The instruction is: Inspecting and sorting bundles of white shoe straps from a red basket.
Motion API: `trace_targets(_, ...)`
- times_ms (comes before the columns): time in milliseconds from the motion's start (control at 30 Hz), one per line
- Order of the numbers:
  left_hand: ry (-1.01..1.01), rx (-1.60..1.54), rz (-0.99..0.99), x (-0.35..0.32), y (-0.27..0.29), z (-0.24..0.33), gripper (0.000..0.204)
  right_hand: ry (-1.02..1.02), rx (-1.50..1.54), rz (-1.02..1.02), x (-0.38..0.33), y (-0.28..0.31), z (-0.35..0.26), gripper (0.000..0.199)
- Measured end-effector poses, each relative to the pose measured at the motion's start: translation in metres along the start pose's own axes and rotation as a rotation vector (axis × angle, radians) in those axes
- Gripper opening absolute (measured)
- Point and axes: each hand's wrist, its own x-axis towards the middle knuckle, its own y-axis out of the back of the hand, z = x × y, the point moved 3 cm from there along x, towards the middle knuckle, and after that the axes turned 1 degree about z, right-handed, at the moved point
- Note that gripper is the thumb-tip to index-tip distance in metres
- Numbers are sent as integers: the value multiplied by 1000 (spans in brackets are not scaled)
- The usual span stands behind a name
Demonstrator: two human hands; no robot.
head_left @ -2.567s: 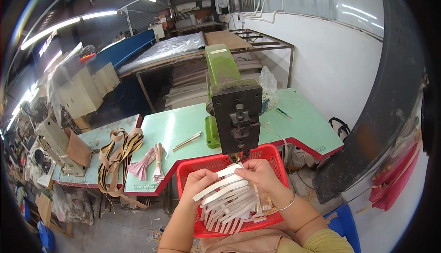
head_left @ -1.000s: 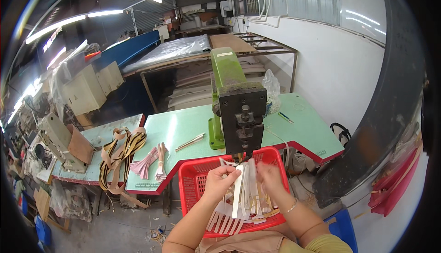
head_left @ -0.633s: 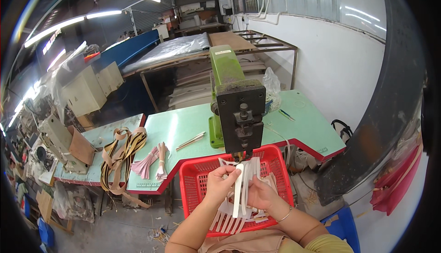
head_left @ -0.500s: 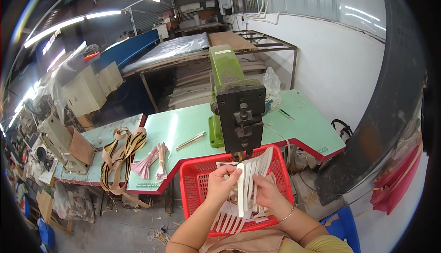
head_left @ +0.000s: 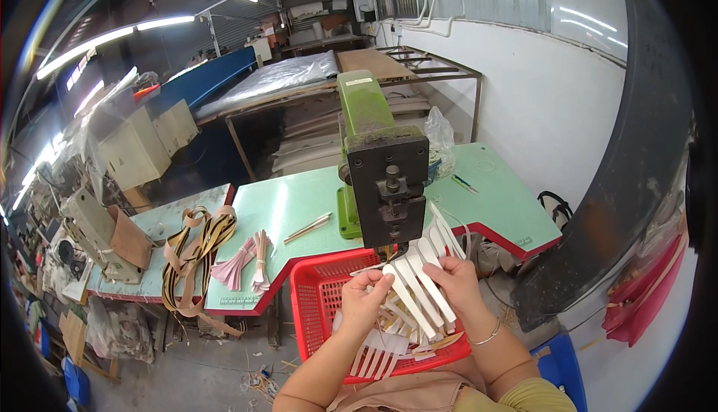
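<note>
From the head view, both forearms rise from six o'clock. The right hand [head_left: 458, 283] grips a fan of flat white strips [head_left: 424, 277], fingers curled around them, spreading toward one o'clock. The left hand [head_left: 364, 300] pinches the nearest strip's upper end. The strips sit over a red plastic mesh basket [head_left: 314, 301], just below the boxy green and black press [head_left: 381, 180] on the smooth pale-green table [head_left: 292, 206].

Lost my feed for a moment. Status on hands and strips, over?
Both hands up under the green press. Right hand holds fanned white strips; left hand pinches one end. Red basket below, more strips inside. Nothing blocking.
</note>
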Motion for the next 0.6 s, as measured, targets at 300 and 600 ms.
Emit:
trace_targets(300,4,-103,19,-4,-10,-4,10,269,-607,-136,19,-10,-63,20)
trace_targets(600,9,-91,53,-6,-17,-6,14,394,-941,-457,53,-14,-87,24)
